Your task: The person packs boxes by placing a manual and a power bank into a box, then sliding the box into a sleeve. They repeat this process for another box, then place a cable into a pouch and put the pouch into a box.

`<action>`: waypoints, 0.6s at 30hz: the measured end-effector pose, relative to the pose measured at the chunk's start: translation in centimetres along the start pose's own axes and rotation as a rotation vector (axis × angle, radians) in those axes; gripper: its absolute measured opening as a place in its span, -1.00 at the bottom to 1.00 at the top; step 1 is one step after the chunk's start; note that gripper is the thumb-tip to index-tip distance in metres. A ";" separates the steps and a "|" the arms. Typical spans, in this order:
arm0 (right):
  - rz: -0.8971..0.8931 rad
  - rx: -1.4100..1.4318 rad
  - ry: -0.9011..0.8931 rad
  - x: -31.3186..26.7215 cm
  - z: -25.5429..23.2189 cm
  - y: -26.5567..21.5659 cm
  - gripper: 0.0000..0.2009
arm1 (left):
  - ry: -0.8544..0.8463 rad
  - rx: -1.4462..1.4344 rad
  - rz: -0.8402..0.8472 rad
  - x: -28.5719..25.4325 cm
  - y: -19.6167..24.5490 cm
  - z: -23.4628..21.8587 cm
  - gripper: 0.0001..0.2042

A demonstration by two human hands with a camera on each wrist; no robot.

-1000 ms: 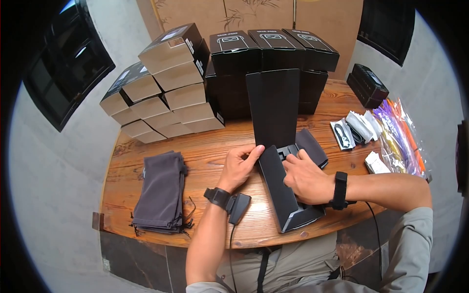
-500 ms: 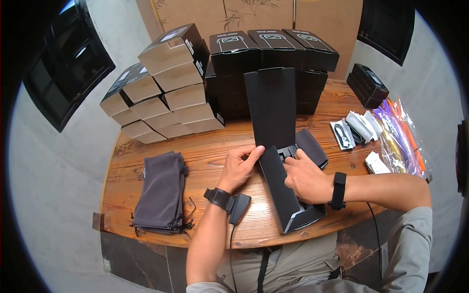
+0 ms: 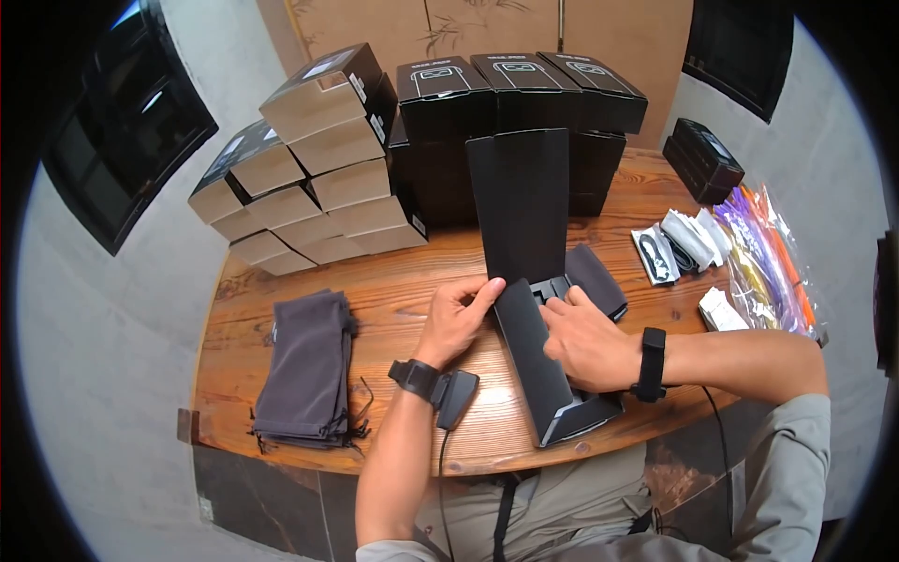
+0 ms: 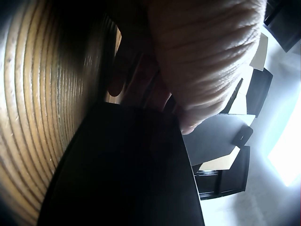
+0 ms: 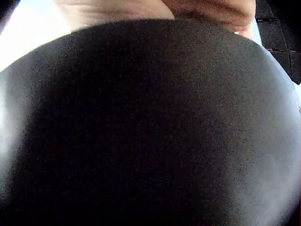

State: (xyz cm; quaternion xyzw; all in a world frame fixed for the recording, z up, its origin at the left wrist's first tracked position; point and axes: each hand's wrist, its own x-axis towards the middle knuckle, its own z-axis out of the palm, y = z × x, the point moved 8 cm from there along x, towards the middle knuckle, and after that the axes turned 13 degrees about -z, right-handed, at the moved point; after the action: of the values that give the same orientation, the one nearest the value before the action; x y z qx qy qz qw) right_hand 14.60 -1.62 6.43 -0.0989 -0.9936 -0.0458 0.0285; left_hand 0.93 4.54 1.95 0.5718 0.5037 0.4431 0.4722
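Observation:
A black box point(image 3: 532, 351) lies near the table's front edge, its long lid point(image 3: 522, 206) standing upright at the back. My left hand point(image 3: 456, 323) grips the box's left side wall near the lid, thumb over the edge; in the left wrist view the fingers lie behind the dark panel point(image 4: 127, 165). My right hand point(image 3: 592, 345) reaches into the box, its fingertips at black parts point(image 3: 552, 289) inside; what they do there is hidden. A dark surface point(image 5: 150, 122) fills most of the right wrist view, below part of the hand point(image 5: 141, 9).
Grey pouches point(image 3: 304, 370) are stacked at the left, and another pouch point(image 3: 596, 281) lies right of the box. Stacked cartons point(image 3: 351, 187) and black boxes point(image 3: 534, 98) stand behind. At the right are small black boxes point(image 3: 702, 164), bagged cables point(image 3: 688, 245) and colourful strips point(image 3: 763, 258).
The upright lid swung slightly left, and the right hand's fingers shifted a little inside the box. The left hand keeps its grip on the side wall.

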 end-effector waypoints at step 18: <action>0.061 0.002 0.006 0.8 -0.4 0.5 -0.87 | 0.016 -0.041 0.011 0.1 -0.2 0.0 -0.76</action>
State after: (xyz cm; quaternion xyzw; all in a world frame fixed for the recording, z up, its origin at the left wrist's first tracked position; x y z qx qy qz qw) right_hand 13.92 -1.01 6.95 -0.1292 -0.9901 -0.0442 0.0331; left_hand 0.90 4.61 1.75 0.5611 0.4952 0.4605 0.4773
